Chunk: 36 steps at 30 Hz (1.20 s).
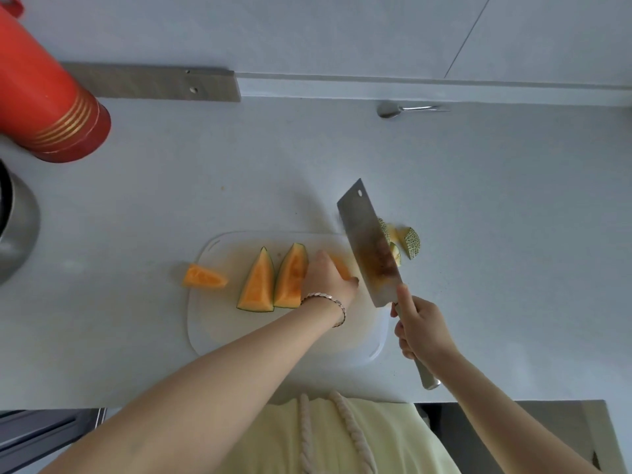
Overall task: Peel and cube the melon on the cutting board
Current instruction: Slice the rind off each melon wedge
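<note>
Mid-way along the cutting board (pixel 219 323), the left hand (pixel 326 277) curls its fingers over an orange melon piece (pixel 342 265), pinning it. The right hand (pixel 422 331) wraps its fingers round the cleaver (pixel 367 244) handle, blade just beside the piece. Safest: tuck fingertips back, cut straight down.

Red flask (pixel 51 107) back left, steel pot (pixel 17 227) at left edge, spoon (pixel 407 109) by the wall

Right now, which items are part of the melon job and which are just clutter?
Job: cleaver in right hand, slice under left hand, two wedges, loose piece, board, rind scraps.
Clutter: red flask, spoon, pot.
</note>
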Each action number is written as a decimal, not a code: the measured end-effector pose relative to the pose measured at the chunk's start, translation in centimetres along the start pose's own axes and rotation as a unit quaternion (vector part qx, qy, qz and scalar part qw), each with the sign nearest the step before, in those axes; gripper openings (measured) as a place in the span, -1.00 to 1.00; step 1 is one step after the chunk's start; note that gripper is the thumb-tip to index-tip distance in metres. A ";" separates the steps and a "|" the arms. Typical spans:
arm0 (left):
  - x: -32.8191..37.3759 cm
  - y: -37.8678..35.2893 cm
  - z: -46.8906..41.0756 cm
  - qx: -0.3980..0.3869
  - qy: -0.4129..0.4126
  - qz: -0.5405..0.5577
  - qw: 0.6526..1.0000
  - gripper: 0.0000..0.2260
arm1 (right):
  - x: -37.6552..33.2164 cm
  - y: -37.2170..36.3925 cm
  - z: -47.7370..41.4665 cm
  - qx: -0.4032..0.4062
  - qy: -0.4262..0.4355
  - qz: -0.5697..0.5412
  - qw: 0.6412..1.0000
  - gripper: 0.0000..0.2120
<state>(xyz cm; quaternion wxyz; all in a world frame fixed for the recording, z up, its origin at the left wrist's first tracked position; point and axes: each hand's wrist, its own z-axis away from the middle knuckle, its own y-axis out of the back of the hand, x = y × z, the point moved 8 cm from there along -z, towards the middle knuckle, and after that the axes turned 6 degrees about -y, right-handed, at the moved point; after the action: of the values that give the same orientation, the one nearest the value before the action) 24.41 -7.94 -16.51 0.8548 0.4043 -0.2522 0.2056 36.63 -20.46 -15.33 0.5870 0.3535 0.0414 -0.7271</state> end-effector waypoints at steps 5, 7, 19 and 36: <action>0.0 -0.8 -0.3 -0.041 0.080 0.061 0.994 -0.31 | -0.7 1.5 0.5 0.046 0.040 0.025 0.998 -0.53; 0.4 -0.4 -0.2 -0.058 0.091 0.059 0.992 -0.29 | -0.9 1.6 0.7 0.047 0.048 0.022 0.998 -0.52; 0.7 -1.2 0.1 -0.125 -0.003 -0.129 0.984 -0.24 | -2.2 1.8 1.5 0.059 0.066 0.030 0.996 -0.52; -4.0 15.8 -2.1 0.041 0.013 -0.172 0.984 -0.39 | -1.3 1.2 2.4 0.037 0.039 0.052 0.997 -0.54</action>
<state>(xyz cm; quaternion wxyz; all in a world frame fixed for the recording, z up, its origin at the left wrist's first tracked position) 13.08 2.42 -10.73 0.8630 0.4740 -0.1596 0.0710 36.68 -20.90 -12.36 0.6082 0.4052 0.0188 -0.6824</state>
